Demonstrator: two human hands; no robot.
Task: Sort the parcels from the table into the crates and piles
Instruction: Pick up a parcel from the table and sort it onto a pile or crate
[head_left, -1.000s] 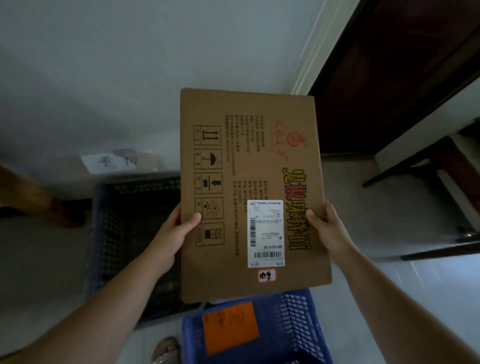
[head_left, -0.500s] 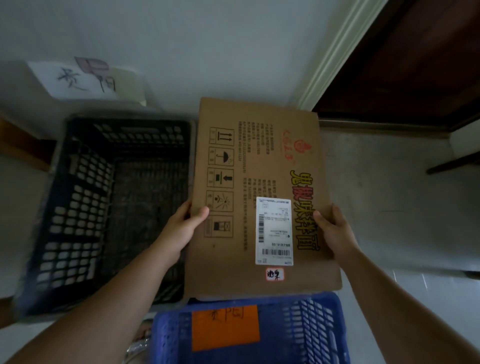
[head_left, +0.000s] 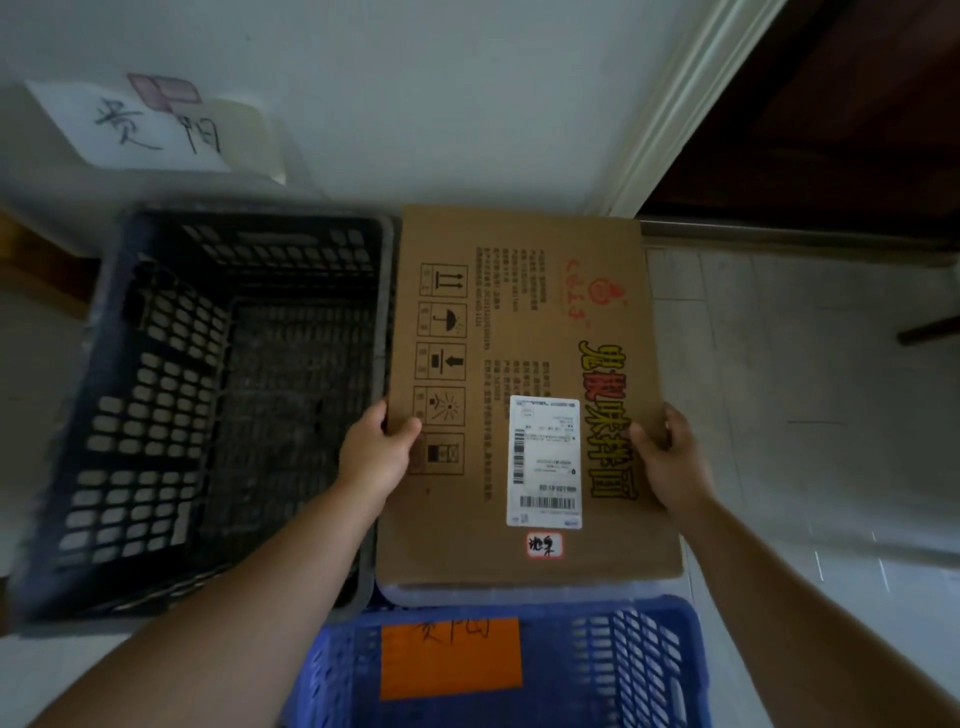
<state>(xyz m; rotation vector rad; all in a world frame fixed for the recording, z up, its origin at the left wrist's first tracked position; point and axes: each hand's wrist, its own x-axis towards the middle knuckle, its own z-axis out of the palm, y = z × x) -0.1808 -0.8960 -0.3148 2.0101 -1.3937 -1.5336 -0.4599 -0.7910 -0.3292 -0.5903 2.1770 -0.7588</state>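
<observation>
Cardboard parcel (head_left: 524, 332) is gripped at its edges by left hand (head_left: 373, 453) and right hand (head_left: 667, 465), beside black crate (head_left: 156, 395).

The left grip (head_left: 371, 457) and the right grip (head_left: 670, 462) hold the two sides of a flat brown box (head_left: 519, 322) with a white sticker (head_left: 545, 462), just beside a black crate (head_left: 234, 389) and above a blue crate (head_left: 597, 670) that has an orange tag (head_left: 449, 657).

The black crate (head_left: 234, 405) is open from above; the cardboard box (head_left: 524, 389) blocks its right side, the blue crate (head_left: 519, 665) stands near.
</observation>
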